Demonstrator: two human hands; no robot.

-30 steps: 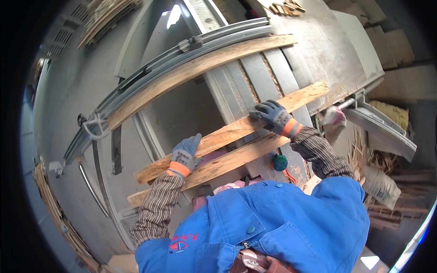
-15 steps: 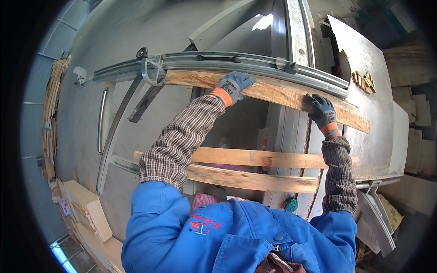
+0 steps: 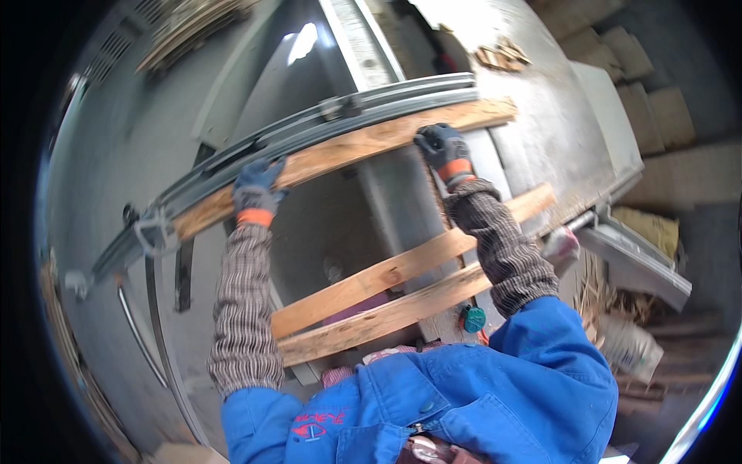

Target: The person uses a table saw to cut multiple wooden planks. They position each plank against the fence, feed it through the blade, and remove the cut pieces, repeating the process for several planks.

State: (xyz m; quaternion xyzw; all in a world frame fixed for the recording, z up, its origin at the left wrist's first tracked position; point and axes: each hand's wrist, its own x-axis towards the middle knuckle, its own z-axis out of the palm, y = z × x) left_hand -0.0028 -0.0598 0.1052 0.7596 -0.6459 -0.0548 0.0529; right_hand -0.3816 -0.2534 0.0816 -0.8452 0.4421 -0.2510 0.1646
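A long rough wooden board (image 3: 352, 151) lies along a grey metal fence rail (image 3: 297, 135) on the machine. My left hand (image 3: 260, 185), in a grey-blue glove with an orange cuff, grips its left part with the fingers over the top. Further right, my right hand (image 3: 444, 148), gloved alike, is closed at the near edge of the same board; its fingertips are partly hidden. Closer to my body, two more boards, a farther board (image 3: 371, 278) and a nearer board (image 3: 386, 315), lie side by side across the machine, with my right forearm over their right part.
Short wood offcuts (image 3: 502, 56) sit on the metal table (image 3: 553, 124) at far right. A green knob (image 3: 472, 319) is close to my body. A metal bracket (image 3: 157, 232) stands at the rail's left end. Scrap strips (image 3: 599, 298) lie low on the right.
The view has turned, so the rail and boards now slant up to the right. The gripped board's right end, earlier angled off the rail, now runs along it. Both hands stay on it.
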